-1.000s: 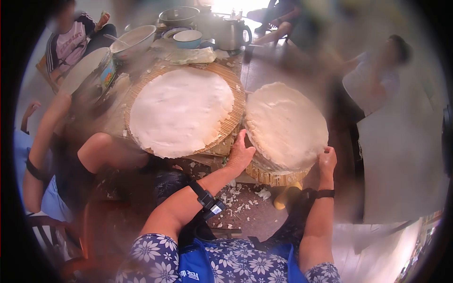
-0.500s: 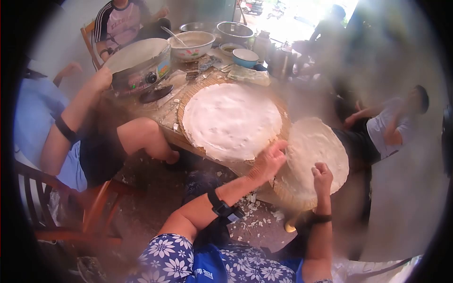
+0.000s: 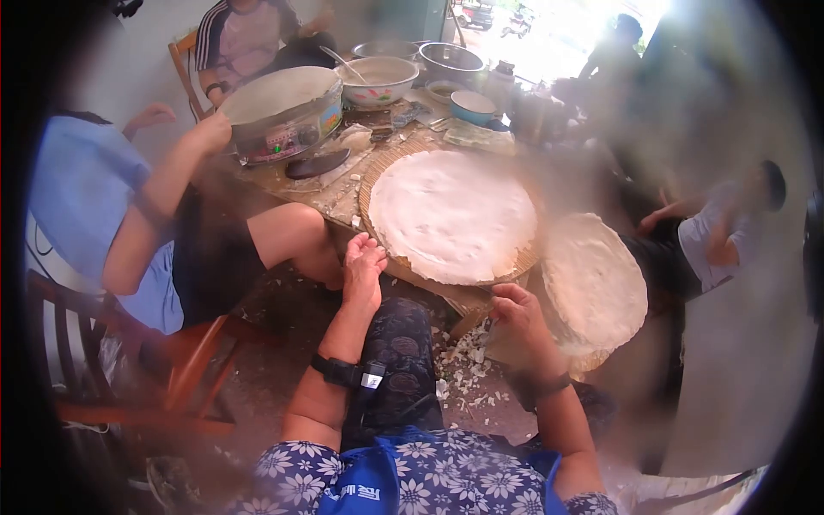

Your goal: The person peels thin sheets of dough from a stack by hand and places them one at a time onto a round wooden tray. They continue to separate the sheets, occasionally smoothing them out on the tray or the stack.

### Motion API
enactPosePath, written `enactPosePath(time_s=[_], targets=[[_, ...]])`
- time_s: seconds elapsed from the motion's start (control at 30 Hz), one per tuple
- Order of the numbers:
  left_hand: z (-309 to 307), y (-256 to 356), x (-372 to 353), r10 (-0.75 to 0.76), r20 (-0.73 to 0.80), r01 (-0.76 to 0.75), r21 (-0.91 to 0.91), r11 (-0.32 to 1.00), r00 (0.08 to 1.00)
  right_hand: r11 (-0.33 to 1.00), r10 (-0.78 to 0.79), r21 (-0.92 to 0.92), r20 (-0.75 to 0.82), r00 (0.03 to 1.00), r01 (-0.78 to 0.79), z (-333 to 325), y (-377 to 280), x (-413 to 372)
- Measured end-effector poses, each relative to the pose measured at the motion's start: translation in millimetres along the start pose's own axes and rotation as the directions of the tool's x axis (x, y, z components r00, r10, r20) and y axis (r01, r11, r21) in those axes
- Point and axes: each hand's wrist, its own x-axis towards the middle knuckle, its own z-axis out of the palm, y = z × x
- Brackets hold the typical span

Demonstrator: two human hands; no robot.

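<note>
A large round white sheet, like thin dough [image 3: 451, 215], lies on a round woven tray [image 3: 367, 193] at the table's near corner. My left hand [image 3: 364, 270] is at the tray's left front rim, fingers bent and close together; whether anything is between them is too small to tell. By the front rim, under the sheet's near edge, my right hand [image 3: 519, 313] has thumb and fingers pinched together, and what they hold cannot be made out. To the right, a second pale round sheet [image 3: 595, 279] rests tilted on another woven tray [image 3: 588, 365].
A co-worker's hand [image 3: 215, 133] touches a round electric griddle [image 3: 279, 142] on the left. Behind are a bowl with a spoon [image 3: 375, 86], a metal basin [image 3: 451, 60] and a blue bowl [image 3: 472, 107]. Pale scraps [image 3: 468, 369] litter the floor. Other people sit around.
My left hand has moved left from the sheet's right front edge to the tray's left rim. My right hand has shifted left from the second sheet to the tray's front. The view has shifted slightly.
</note>
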Motion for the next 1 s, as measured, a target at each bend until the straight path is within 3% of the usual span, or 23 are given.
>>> enactPosePath(time_s=[0.07,0.17,0.5,0.63,0.8,1.0], targets=[[3.1,-1.6,-1.5,0.005,-0.001,-0.005,0.003,1.000,1.000,0.999,0.035,0.039,-0.017,0.999,-0.034,5.4,-6.5,-3.0],[9.5,11.5,-7.7,-0.062,-0.030,0.067,0.191,0.979,0.998,0.989,0.079,0.130,-0.021,0.997,-0.076,10.3,-13.9,-4.1],[7.8,5.4,-14.1,-0.090,0.020,0.086,0.164,0.983,0.996,0.893,0.098,0.444,-0.036,0.995,-0.072,19.5,-18.7,-5.0],[10.2,5.6,-15.8,-0.093,0.012,0.092,0.049,0.995,0.996,0.827,0.049,0.562,-0.065,0.997,-0.004,24.9,-12.9,-0.8],[12.7,9.4,-19.2,-0.119,0.040,0.121,-0.030,0.992,0.992,0.812,-0.033,0.572,-0.146,0.989,0.112,36.1,-10.7,9.5],[11.1,13.8,-22.5,-0.138,0.061,0.139,-0.027,0.990,0.989,0.877,-0.014,0.480,-0.034,0.999,0.029,37.2,-19.5,19.2]])
